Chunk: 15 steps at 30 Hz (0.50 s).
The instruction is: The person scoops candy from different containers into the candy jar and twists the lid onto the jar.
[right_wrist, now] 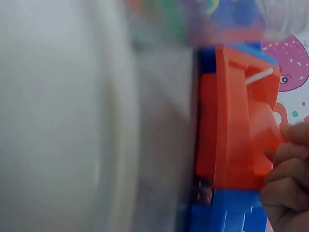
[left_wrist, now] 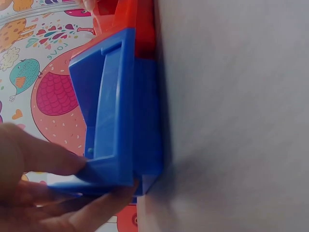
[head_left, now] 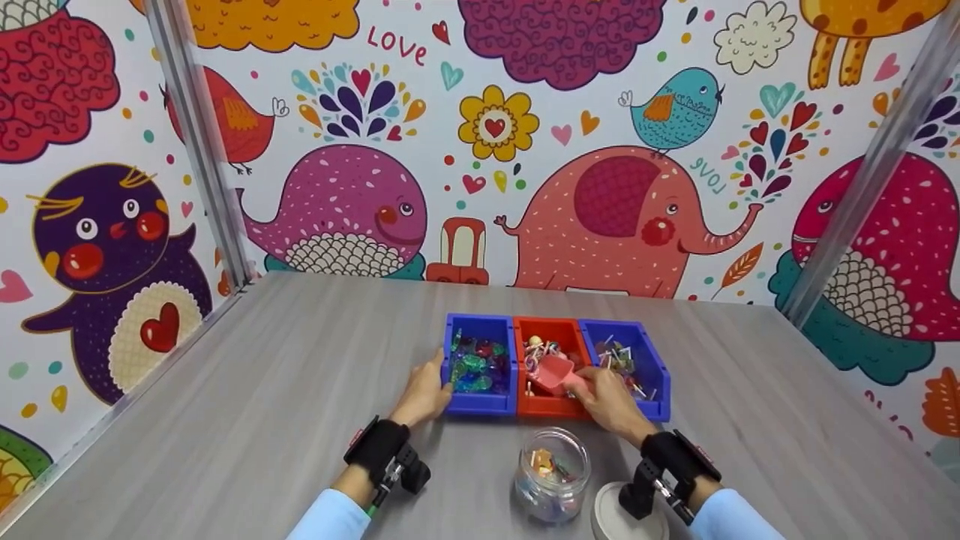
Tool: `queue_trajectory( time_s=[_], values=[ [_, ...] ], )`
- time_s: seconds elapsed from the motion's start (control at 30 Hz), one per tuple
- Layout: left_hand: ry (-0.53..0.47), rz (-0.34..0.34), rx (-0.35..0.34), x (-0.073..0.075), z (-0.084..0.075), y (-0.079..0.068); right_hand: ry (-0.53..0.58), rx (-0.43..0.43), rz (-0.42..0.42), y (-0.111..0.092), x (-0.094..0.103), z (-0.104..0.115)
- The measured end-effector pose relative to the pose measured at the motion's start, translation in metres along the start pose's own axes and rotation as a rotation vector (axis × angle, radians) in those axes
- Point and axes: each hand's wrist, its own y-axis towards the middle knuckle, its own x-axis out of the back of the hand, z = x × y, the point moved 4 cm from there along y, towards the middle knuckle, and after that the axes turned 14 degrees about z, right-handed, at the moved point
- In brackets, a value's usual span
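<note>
My left hand (head_left: 424, 390) grips the outer side wall of the left blue bin (head_left: 480, 405); in the left wrist view the thumb (left_wrist: 53, 157) lies at the wall's edge and the fingers run along its outside. Shiny green, blue and red pieces (head_left: 474, 364) fill that bin. Over the middle red bin (head_left: 551, 407), my right hand (head_left: 609, 401) holds a small pink scoop (head_left: 553, 373) by its handle. The scoop's bowl is down among wrapped lollipops (head_left: 534, 345). In the right wrist view the right hand (right_wrist: 289, 179) has curled fingers, close to the red bin's front opening (right_wrist: 236, 121).
A second blue bin (head_left: 658, 409) with small sticks and candies adjoins the red one on the right. In front stands a lidless clear jar (head_left: 553, 495) with colourful pieces inside. A round whitish lid (head_left: 611, 517) lies beside it. Patterned walls (head_left: 480, 187) enclose the wood-grain table (head_left: 262, 420).
</note>
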Motion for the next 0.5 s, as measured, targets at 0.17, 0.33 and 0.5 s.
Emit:
queue_trajectory(
  time_s=[0.17,0.33,0.5],
  values=[
    [0.0,-0.005,-0.007,0.0,0.001,0.0,-0.059,0.031,0.0,-0.001,-0.003,0.002],
    [-0.004,-0.003,0.0,0.0,0.001,-0.001,-0.129,0.085,-0.042,0.0,-0.006,0.01],
    [-0.001,-0.007,-0.003,0.0,0.0,0.0,-0.167,0.108,-0.074,0.0,-0.006,0.014]
  ],
)
